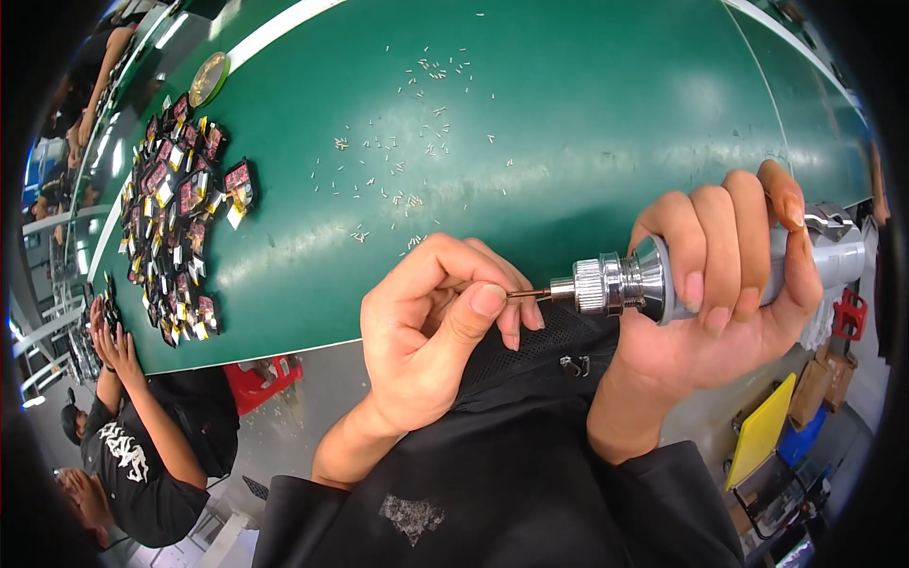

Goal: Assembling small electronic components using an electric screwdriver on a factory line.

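Note:
My right hand (724,275) is wrapped round the body of a grey electric screwdriver (620,284) with a silver metal nose, held sideways with its tip toward the left. At that tip, my left hand (436,322) pinches the thin bit (525,294) between thumb and forefinger. Whether a screw sits in the pinch is hidden by the fingertips. Beyond my hands, many tiny silver screws (407,201) lie scattered over the green tabletop (568,114). To the left is a heap of small black units (194,189) with reddish circuit boards, yellow tape and white tabs.
A round shallow dish (209,79) stands at the table's far left. At the left edge another person's hands (114,346) rest near more black parts. A red stool (263,383) is below the table edge. Lower right are a yellow board (762,431) and cardboard boxes (822,388).

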A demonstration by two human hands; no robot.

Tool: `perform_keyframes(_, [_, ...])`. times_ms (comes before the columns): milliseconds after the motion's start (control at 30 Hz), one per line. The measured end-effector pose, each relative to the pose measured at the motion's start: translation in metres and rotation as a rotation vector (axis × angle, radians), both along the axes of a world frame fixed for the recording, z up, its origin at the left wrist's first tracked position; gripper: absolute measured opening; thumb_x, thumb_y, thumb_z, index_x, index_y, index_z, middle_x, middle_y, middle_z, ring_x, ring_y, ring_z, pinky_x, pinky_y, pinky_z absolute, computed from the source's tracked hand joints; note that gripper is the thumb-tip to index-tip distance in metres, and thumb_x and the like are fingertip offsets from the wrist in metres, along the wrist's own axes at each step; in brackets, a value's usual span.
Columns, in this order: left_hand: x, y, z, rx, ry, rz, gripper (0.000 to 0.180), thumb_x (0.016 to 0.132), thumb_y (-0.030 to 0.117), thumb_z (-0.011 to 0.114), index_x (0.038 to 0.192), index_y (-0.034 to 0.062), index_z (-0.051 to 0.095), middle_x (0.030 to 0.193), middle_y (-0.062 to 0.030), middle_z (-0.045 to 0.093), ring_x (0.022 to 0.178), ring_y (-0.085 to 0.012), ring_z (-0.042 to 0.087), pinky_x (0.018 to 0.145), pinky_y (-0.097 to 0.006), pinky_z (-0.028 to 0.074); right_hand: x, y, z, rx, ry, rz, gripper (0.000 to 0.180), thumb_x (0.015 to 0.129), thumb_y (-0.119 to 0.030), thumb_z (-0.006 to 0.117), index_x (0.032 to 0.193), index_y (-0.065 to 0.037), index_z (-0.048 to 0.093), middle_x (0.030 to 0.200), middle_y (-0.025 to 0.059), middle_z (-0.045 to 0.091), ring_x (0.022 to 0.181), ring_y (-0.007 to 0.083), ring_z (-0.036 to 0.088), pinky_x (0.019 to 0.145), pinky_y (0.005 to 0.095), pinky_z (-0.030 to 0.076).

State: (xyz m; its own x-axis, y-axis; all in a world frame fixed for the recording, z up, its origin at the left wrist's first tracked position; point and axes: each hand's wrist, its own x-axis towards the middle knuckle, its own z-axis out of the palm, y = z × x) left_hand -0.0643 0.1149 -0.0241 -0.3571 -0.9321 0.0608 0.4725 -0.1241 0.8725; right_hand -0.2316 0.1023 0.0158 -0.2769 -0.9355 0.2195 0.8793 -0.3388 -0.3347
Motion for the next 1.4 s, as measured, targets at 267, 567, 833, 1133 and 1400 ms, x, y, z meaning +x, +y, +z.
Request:
perform_keyframes(267, [-0.008, -0.005, 0.004, 0.032, -0.075, 0.044, 0.008, 0.092, 0.001, 0.056, 0.087, -0.0045, 0.052, 0.078, -0.0132, 0.060, 0.067, -0.0154, 0.057, 0.061, -0.026, 0.048, -0.011, -0.004, 0.002, -0.043, 0.135, 0.020, 0.011, 0.087, -0.012, 0.050, 0.094, -0.004, 0.047, 0.053, -0.0017, 0.040, 0.041, 0.0096, 0.038, 0.050, 0.0255, 0.037])
perform_keyframes(567, [-0.029, -0.011, 0.003, -0.389, -0.614, 0.100, 0.008, 0.086, -0.012, 0.050, 0.083, -0.0048, 0.049, 0.073, -0.0150, 0.060, 0.064, -0.0164, 0.056, 0.058, -0.025, 0.047, -0.025, -0.006, -0.013, 0.071, 0.007, -0.150, 0.009, 0.090, -0.013, 0.044, 0.093, -0.004, 0.045, 0.051, -0.0010, 0.037, 0.038, 0.0100, 0.036, 0.046, 0.0278, 0.037])
perform_keyframes(833, [-0.048, -0.026, 0.017, -0.427, -0.692, -0.041, 0.013, 0.083, -0.003, 0.062, 0.094, -0.0037, 0.056, 0.079, -0.0134, 0.060, 0.067, -0.0280, 0.059, 0.061, -0.033, 0.048, -0.044, -0.005, -0.014, 0.184, -0.116, -0.258, 0.008, 0.089, -0.013, 0.044, 0.090, -0.006, 0.046, 0.048, -0.0012, 0.035, 0.037, 0.0094, 0.034, 0.042, 0.0278, 0.037])
perform_keyframes(1133, [-0.080, -0.174, 0.065, -1.045, -1.159, 0.109, 0.007, 0.084, 0.004, 0.059, 0.083, -0.0020, 0.055, 0.083, -0.0171, 0.057, 0.079, -0.0378, 0.058, 0.067, -0.043, 0.047, -0.073, -0.026, -0.035, 0.266, -0.190, -0.366, 0.006, 0.087, -0.012, 0.046, 0.085, -0.006, 0.047, 0.048, -0.0013, 0.034, 0.037, 0.0096, 0.033, 0.042, 0.0272, 0.036])
perform_keyframes(1400, [-0.109, -0.348, 0.004, -0.931, -1.572, 0.425, 0.048, 0.083, 0.023, 0.066, 0.120, -0.0012, 0.049, 0.106, -0.0207, 0.056, 0.104, -0.0370, 0.053, 0.085, -0.044, 0.048, -0.066, -0.023, -0.036, 0.275, -0.113, -0.248, 0.007, 0.087, -0.014, 0.045, 0.085, -0.007, 0.046, 0.049, -0.0005, 0.035, 0.037, 0.0102, 0.033, 0.043, 0.0274, 0.036])
